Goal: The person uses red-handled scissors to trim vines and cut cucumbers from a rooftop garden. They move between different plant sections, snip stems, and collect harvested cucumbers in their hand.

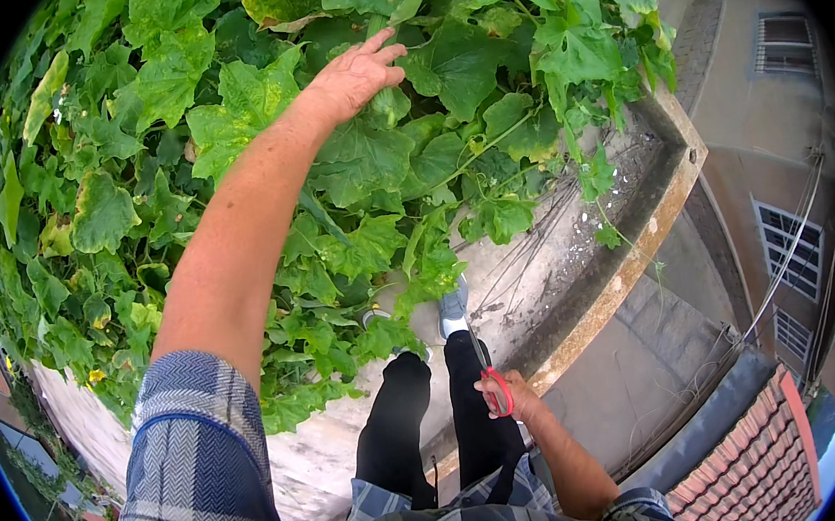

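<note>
Among leaves [363, 160], left hand [357, 75], scissors [490, 374] in right [518, 396]

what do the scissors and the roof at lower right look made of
Scissors: blades probably metal, grey and slim; handles likely smooth plastic, evenly bright red. Roof: perhaps matte fired clay, from its reddish, ridged tile pattern, though coated sheet stays possible.

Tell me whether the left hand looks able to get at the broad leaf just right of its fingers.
Probably yes: the left hand is close beside the broad leaf, and nothing solid appears to stand between them.
</note>
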A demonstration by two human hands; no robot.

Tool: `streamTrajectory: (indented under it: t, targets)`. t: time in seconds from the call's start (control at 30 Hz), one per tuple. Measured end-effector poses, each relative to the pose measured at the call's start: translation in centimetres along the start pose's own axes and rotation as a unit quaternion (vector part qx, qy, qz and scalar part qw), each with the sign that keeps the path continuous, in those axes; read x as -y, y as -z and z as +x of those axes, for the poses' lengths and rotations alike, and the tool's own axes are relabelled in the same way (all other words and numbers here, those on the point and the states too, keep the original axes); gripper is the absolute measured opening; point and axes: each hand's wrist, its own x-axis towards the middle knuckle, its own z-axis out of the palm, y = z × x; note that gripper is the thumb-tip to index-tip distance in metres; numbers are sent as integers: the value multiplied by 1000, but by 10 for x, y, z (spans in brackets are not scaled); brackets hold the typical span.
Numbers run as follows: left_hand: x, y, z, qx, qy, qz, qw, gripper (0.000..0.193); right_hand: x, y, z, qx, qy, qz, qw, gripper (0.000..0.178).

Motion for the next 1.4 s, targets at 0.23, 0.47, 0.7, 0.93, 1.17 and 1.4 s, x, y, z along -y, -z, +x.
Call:
streamTrajectory:
  t: [0.23, 0.47, 0.7, 0.93, 1.17, 1.4]
  targets:
    - [-26, 1, 2, 28, 3, -7, 1000, 37, -21, 7, 4, -1, -4, 38, 999, 29]
    - [-110, -78, -4, 56, 44, -202, 977, 54, -29, 15, 16, -4, -17, 59, 998, 27]
    - [-212, -209, -20, 56, 208, -439, 872, 39, -42, 25, 19, -16, -10, 95, 995, 27]
    - [-246, -214, -62, 135, 231, -495, 826, 37, -64, 40, 10, -28, -24, 92, 995, 28]
    - [-262, -130, -82, 53, 281, -578, 764, 33, -48, 37, -30, -26, -4, 93, 995, 29]
    - [-274, 1, -137, -12, 356, -634, 686, 28, -26, 16, -92, -6, 46, 88, 995, 30]
